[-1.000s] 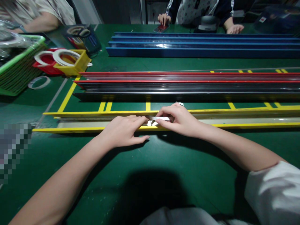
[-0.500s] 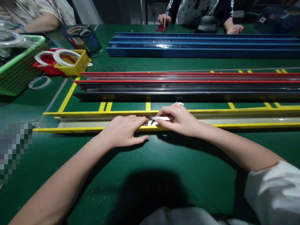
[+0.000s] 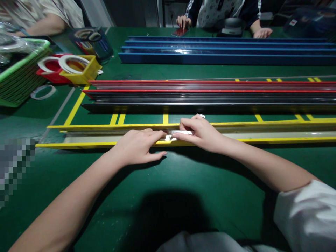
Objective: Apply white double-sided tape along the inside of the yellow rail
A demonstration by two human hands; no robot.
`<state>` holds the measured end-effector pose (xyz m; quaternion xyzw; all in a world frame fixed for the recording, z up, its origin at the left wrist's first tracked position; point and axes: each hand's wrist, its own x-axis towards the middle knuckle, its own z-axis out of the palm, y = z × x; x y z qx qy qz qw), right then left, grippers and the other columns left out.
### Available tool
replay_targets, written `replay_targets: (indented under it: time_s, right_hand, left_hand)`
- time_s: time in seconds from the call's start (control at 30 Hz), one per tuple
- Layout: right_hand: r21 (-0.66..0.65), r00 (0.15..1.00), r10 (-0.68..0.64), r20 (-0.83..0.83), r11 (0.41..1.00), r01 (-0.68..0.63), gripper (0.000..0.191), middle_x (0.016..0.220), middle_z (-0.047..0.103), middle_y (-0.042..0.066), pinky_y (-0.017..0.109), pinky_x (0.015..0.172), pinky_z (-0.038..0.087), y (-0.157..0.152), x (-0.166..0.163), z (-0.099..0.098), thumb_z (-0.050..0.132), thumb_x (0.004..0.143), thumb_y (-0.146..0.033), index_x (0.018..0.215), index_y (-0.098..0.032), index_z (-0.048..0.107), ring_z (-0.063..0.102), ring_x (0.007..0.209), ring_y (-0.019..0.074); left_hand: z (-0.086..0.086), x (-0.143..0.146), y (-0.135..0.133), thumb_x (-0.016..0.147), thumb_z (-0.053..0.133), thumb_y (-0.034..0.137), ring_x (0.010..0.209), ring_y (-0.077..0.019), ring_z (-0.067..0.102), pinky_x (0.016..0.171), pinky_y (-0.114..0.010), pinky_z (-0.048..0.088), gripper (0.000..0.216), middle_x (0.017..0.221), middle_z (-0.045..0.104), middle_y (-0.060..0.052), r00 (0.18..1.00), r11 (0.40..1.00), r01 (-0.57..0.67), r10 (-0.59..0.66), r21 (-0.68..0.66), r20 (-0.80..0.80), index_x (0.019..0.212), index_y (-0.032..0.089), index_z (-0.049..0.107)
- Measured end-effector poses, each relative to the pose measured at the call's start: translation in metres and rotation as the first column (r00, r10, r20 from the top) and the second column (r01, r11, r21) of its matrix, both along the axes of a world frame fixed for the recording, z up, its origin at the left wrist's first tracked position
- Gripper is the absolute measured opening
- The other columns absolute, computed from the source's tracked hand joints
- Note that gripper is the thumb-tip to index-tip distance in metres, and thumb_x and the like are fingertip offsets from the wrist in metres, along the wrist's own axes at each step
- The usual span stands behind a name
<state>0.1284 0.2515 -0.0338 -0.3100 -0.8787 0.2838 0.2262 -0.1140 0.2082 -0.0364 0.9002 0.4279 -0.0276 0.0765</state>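
Note:
A long yellow channel profile (image 3: 86, 145) with a pale inner floor lies across the green table in front of me. My left hand (image 3: 139, 145) rests over its near edge, fingers stretched into the channel and thumb apart over the table. To its right, my right hand (image 3: 202, 134) pinches a narrow white strip (image 3: 182, 132) between thumb and fingers, inside the channel. Small white bits show between the two hands. The left fingertips are partly hidden in the channel, so what they press on cannot be made out.
Beyond lie red and black profiles (image 3: 210, 108) and blue profiles (image 3: 210, 58). At left stand a green basket (image 3: 23, 84), a yellow bin (image 3: 90, 71) and a red bin (image 3: 54, 77) with tape rolls. A loose ring (image 3: 43, 92) lies nearby. Two people sit across the table.
My right index finger has drawn back slightly to the right and curled, showing more of the white strip. My left hand stays almost still.

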Motion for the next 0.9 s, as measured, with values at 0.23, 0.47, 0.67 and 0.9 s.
replay_targets:
  time_s: [0.23, 0.47, 0.67, 0.9]
  right_hand:
    - [-0.043, 0.996, 0.084, -0.007, 0.995, -0.084, 0.014, 0.066, 0.054, -0.003, 0.024, 0.065, 0.031, -0.0008, 0.0039, 0.0024, 0.051, 0.091, -0.029, 0.09, -0.016, 0.058, 0.044, 0.06, 0.01]
    - [-0.196, 0.993, 0.041, -0.109, 0.979, -0.062, 0.029, 0.077, 0.058, -0.001, 0.022, 0.062, 0.032, -0.0022, 0.0031, 0.0049, 0.047, 0.096, -0.042, 0.094, -0.016, 0.059, 0.048, 0.066, 0.0096]
    - [-0.218, 0.989, -0.06, -0.136, 0.976, 0.029, 0.033, 0.066, 0.046, -0.005, 0.022, 0.055, 0.026, -0.0026, 0.0025, 0.0044, 0.049, 0.094, -0.047, 0.08, -0.017, 0.048, 0.038, 0.059, 0.0072]
    - [-0.177, 0.988, -0.108, -0.106, 0.98, 0.088, 0.035, 0.062, 0.042, -0.005, 0.024, 0.054, 0.025, -0.0042, 0.0032, 0.0036, 0.044, 0.095, -0.048, 0.079, -0.018, 0.047, 0.037, 0.056, 0.0077]
  left_hand:
    - [-0.0016, -0.0005, -0.0001, 0.088, 0.042, 0.062, 0.094, -0.0261, 0.066, 0.065, -0.033, 0.045, 0.053, 0.104, 0.068, -0.005, 1.0, 1.0, 0.003, -0.003, 0.024, -0.019, 0.125, 0.025, 0.051]
    - [-0.0013, -0.0005, 0.0, 0.089, 0.042, 0.062, 0.089, -0.0252, 0.066, 0.063, -0.032, 0.044, 0.05, 0.101, 0.068, -0.005, 1.0, 0.999, 0.012, -0.011, 0.031, -0.019, 0.119, 0.024, 0.054]
    - [-0.0009, 0.0005, -0.0004, 0.089, 0.042, 0.061, 0.095, -0.0251, 0.066, 0.066, -0.031, 0.044, 0.05, 0.107, 0.069, -0.005, 1.0, 1.0, -0.006, 0.006, 0.012, -0.021, 0.123, 0.026, 0.052]
    - [-0.0018, 0.001, -0.0008, 0.089, 0.041, 0.062, 0.099, -0.0253, 0.065, 0.07, -0.032, 0.046, 0.051, 0.111, 0.068, -0.004, 0.999, 1.0, -0.019, 0.019, -0.011, -0.026, 0.126, 0.028, 0.05]
